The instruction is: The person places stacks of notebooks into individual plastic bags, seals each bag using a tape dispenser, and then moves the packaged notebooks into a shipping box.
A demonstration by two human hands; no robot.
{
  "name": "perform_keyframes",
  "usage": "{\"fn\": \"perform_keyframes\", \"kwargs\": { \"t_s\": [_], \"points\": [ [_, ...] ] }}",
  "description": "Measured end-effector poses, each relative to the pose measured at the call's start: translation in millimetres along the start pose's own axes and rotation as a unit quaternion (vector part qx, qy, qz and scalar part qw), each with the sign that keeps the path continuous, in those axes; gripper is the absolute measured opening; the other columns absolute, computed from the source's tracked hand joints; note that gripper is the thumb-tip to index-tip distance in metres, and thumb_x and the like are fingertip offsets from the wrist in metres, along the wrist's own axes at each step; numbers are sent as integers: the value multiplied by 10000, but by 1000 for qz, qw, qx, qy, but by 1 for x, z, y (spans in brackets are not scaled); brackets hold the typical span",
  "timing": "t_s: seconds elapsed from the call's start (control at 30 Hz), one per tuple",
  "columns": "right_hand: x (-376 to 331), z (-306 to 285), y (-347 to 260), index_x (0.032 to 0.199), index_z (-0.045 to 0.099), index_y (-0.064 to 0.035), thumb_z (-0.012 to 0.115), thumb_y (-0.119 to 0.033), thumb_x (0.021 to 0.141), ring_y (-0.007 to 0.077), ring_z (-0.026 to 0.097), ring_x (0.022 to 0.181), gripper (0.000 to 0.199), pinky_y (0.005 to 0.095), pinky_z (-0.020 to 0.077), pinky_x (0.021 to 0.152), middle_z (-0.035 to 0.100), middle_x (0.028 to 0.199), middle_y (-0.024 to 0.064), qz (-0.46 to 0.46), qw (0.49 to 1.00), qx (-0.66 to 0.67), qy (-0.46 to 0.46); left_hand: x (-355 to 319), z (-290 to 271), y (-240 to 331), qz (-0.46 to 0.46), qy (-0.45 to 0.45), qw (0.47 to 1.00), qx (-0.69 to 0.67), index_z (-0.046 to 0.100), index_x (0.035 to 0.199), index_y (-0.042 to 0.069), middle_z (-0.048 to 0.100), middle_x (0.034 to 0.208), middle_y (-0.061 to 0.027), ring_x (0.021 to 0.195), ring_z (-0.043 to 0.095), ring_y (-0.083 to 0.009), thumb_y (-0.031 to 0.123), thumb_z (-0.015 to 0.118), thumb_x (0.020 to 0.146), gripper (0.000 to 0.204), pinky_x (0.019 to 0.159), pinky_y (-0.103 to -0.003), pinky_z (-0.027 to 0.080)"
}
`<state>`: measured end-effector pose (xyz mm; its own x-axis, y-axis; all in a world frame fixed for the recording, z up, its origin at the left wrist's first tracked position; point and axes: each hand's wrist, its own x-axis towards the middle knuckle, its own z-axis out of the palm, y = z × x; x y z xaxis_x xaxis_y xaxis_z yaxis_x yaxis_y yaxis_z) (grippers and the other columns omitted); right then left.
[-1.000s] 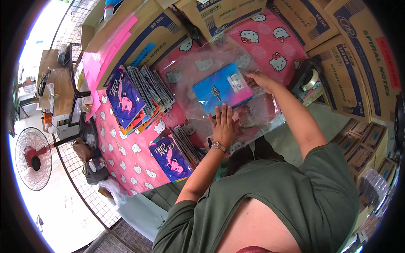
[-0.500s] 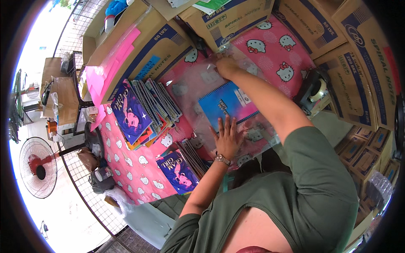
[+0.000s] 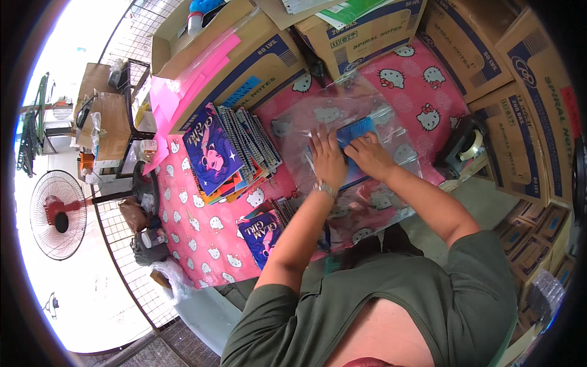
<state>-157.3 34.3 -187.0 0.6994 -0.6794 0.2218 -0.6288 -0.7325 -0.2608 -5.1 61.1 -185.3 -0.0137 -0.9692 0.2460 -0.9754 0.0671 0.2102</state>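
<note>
A blue spiral notebook [image 3: 355, 128] lies on a clear plastic sheet or bag [image 3: 391, 131] spread over the pink table, largely covered by my hands. My left hand [image 3: 328, 158] rests flat on its left part, fingers stretched out and apart. Bent over the notebook's upper right part, the fingers of my right hand [image 3: 369, 156] are closed on it. To the left stands a stack of spiral notebooks [image 3: 211, 156] with a purple illustrated cover on show. A smaller pile of similar notebooks [image 3: 260, 238] sits nearer me, left of my left forearm.
Cardboard cartons [image 3: 361, 40] line the far side, and more cartons [image 3: 513, 147] stand at the right. A tape dispenser [image 3: 468, 147] is at the table's right edge. Pink sheets [image 3: 189, 79] hang over the left carton. A fan [image 3: 58, 214] stands beyond the wire grid.
My right hand has come back from the plastic's far edge onto the notebook. My left hand has moved up onto it too. The notebook has turned and now shows less of its cover.
</note>
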Motion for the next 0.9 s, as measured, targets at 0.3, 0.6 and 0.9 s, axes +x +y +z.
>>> {"fn": "perform_keyframes", "kwargs": {
  "t_s": [0.3, 0.6, 0.9],
  "points": [
    [-20, 28, -9, 1198, 580, -95, 480, -142, 854, 210, 521, 1018, 361, 444, 351, 965, 562, 1016, 31, 56, 996, -11, 74, 32, -92, -49, 89, -258, 926, 260, 694, 1009, 157, 703, 943, -16, 1111, 572, -228, 150, 565, 807, 240, 832, -426, 377],
    [-17, 10, -3, 936, 643, -124, 518, -174, 844, 215, 515, 1065, 164, 472, 364, 966, 570, 1055, 21, -35, 995, -45, 76, -13, -25, 10, 33, -164, 985, 51, 546, 1222, -6, 492, 1249, -196, 1145, 490, -356, 209, 717, 656, 630, 1008, -453, 388],
    [-111, -6, -40, 1234, 578, -99, 532, -432, 876, 344, 377, 1319, 491, 576, 234, 1078, 456, 1375, 168, 117, 992, 14, 48, -19, 2, 9, -1, -158, 986, 59, 624, 1057, 0, 570, 1098, -166, 1063, 543, -332, 155, 678, 697, 395, 885, -416, 482]
  ]
}}
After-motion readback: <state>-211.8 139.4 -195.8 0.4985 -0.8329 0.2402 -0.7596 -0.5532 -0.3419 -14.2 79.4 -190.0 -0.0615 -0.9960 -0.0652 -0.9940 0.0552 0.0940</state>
